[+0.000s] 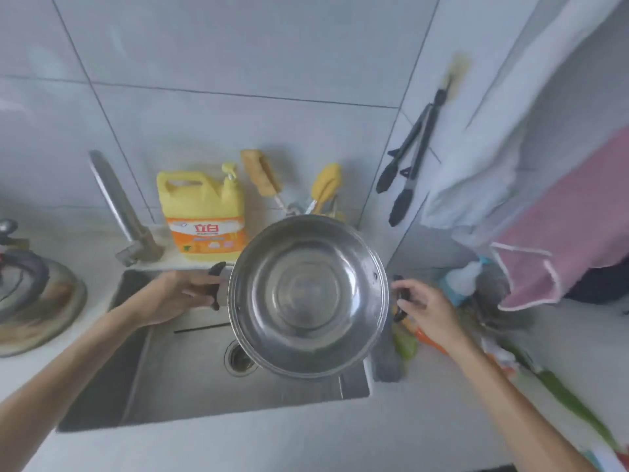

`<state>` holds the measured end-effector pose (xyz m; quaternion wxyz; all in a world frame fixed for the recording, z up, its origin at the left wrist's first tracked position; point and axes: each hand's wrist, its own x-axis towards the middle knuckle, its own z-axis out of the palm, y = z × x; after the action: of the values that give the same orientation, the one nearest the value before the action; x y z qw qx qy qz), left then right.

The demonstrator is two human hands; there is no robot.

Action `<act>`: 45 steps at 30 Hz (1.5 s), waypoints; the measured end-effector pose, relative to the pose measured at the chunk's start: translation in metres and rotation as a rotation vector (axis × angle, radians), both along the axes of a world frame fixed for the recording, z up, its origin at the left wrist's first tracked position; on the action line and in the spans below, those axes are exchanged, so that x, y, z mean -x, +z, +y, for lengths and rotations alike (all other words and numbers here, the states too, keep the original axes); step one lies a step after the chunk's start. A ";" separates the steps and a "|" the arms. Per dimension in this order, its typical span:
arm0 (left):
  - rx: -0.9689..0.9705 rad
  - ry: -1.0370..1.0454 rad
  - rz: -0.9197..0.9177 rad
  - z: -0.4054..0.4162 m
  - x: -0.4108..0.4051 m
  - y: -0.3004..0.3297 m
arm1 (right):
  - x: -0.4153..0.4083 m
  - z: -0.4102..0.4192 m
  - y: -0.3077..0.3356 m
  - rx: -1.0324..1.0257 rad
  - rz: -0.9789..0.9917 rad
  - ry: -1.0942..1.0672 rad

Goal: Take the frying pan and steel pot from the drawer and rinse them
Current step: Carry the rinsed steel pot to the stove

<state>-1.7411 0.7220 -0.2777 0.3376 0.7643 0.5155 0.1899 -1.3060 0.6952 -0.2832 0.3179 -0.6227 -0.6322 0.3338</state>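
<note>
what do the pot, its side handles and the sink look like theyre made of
Pot: polished steel, with mirror-like rings inside. Side handles: matte black, probably plastic. Sink: brushed steel, by its dull grey sheen.

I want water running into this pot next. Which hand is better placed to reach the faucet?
Probably the left hand: the faucet stands at the sink's back-left, on its side; the right hand would have to cross the steel pot.

Our left hand (pixel 177 294) and right hand (pixel 425 308) reach forward on bare, outstretched arms, level with each other and well apart, fingers curled shut on handles between them.
</note>
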 end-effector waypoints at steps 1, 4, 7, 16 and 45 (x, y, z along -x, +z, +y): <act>0.029 -0.030 -0.024 0.006 -0.008 0.001 | -0.006 -0.011 0.001 0.028 0.015 -0.042; 0.091 -0.072 -0.200 0.019 -0.035 0.005 | -0.030 -0.048 0.013 0.080 0.104 -0.161; 0.105 -0.150 -0.352 0.024 -0.078 0.027 | -0.058 -0.089 0.031 0.065 0.184 -0.349; 0.090 -0.459 -0.667 0.003 -0.272 0.105 | -0.153 -0.268 0.113 -0.170 0.451 -0.841; 0.409 -1.603 -0.541 -0.680 -1.048 0.138 | -0.391 -1.005 0.140 -0.617 0.205 -2.017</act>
<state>-0.6931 0.0420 -0.1400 0.6110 0.7500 -0.2521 -0.0263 -0.9151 -0.3094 -0.1432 0.6441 -0.7206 0.1495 -0.2084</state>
